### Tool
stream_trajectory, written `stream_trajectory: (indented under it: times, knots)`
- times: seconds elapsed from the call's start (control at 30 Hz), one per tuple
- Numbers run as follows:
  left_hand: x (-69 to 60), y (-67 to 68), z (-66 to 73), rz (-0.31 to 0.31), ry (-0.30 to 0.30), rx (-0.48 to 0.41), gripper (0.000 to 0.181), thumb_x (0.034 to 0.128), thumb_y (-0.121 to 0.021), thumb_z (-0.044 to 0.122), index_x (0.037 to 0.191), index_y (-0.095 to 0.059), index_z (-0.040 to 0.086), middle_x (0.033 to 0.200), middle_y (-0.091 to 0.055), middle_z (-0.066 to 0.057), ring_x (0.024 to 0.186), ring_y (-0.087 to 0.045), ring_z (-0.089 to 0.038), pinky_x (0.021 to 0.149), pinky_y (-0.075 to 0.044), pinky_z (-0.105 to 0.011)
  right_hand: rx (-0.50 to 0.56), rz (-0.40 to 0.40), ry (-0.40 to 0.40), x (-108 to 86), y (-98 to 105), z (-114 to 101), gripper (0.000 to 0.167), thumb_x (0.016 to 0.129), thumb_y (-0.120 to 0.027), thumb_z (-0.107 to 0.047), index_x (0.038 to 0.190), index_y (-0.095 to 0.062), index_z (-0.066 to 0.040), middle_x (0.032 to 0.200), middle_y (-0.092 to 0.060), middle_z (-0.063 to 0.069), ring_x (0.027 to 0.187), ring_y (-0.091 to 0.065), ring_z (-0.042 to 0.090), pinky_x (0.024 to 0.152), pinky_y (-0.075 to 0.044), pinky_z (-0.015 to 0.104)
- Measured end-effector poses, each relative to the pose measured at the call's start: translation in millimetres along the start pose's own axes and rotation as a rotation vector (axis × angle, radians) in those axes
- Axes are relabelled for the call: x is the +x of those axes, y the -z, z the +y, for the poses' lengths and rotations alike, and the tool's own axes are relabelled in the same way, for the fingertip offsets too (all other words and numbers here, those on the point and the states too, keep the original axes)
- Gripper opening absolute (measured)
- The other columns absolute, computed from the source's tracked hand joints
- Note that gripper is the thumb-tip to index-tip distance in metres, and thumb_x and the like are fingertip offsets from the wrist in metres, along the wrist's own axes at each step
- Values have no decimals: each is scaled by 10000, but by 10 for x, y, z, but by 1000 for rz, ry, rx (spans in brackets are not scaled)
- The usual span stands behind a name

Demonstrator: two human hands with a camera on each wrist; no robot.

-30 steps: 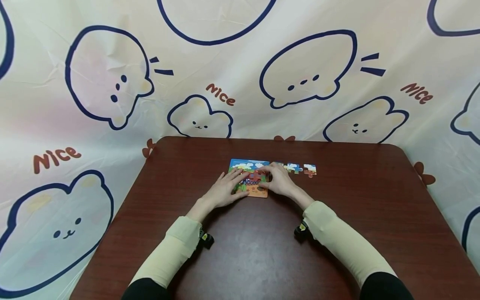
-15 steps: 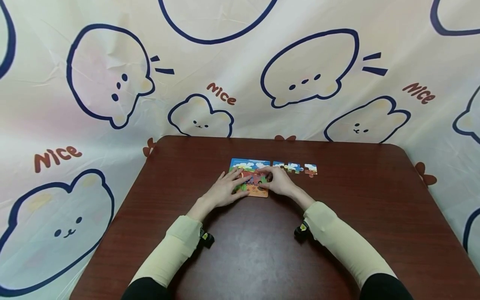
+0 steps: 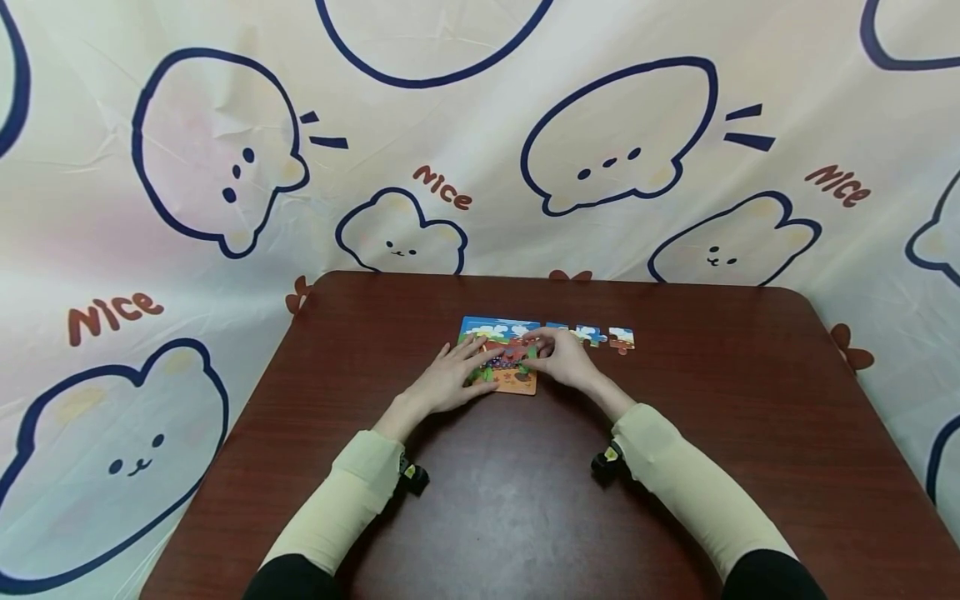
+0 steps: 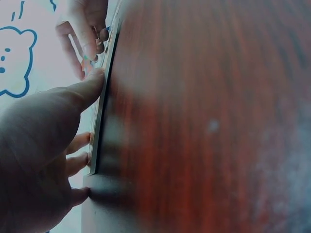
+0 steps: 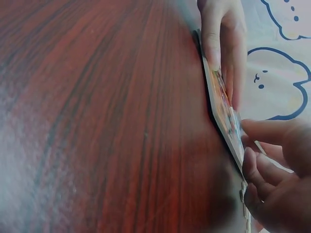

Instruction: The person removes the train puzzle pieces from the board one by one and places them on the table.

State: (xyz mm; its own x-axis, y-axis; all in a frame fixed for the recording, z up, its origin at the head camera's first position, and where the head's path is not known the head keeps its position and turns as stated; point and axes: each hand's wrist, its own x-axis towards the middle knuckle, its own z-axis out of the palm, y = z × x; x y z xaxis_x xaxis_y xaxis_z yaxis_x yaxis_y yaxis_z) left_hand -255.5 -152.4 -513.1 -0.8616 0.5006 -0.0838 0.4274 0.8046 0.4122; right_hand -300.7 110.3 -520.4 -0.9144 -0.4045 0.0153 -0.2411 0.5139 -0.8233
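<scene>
Blue-and-orange puzzle (image 3: 513, 360) under left hand (image 3: 447, 380)

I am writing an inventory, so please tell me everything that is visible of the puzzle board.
The puzzle board is thin and rectangular, apparently cardboard, with a pale edge. Its picture shows blue sky, white clouds, red and green shapes and orange ground. It lies flat on the table, the spread left hand resting on it; the right hand is at its right edge, contact unclear.

L hand (image 4: 43, 136) w/ thumb on thin board (image 4: 100, 114) seen edge-on, R hand (image 4: 85, 22) nr far end, brn tbl (image 4: 204, 121) alongside.
</scene>
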Motion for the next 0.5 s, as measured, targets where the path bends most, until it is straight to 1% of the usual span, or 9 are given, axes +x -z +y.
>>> stream_trajectory:
  times: [0.13,0.23,0.4,0.47,0.5]
  knots:
    - [1,3,-1,4,0,3,677,1115,-618,499,1718,-416,270,1831,-274,-145,1726,-194,-389,1358,-179,-720,108,4,-19,-8,32,15,444,977,-827,-56,1398,-713,21,1123,-764,220,967,-750,260,827,-630,322]
    - [0,2,-4,0,2,1,677,1114,-617,502,1716,-421,263,1833,-270,-140,1729,-185,-384,1363,-173,-714,198,0,-50,-33,62,30,455,993,-810,-58,1426,-694,20,1153,-760,235,1011,-757,262,809,-617,306]
    - [-2,-4,-7,-8,3,-2,680,1116,-618,495,1718,-417,252,1836,-252,-148,1731,-171,-387,1370,-164,-702,287,0,-98,-94,125,76,474,1016,-787,-87,1466,-670,4,1150,-758,168,929,-730,116,762,-586,276]
    - [-4,-6,-6,-5,1,-2,679,1114,-620,495,1715,-424,247,1834,-258,-149,1730,-174,-385,1368,-167,-705,300,-2,-102,-126,158,88,476,1024,-778,-92,1475,-661,3,1155,-758,157,885,-714,89,753,-595,279]
    - [-5,-6,-5,-2,0,-2,677,1113,-621,496,1713,-429,246,1833,-263,-148,1731,-176,-383,1367,-169,-705,303,-2,-102,-144,175,95,476,1025,-778,-95,1476,-659,4,1158,-753,166,880,-709,99,750,-595,286]
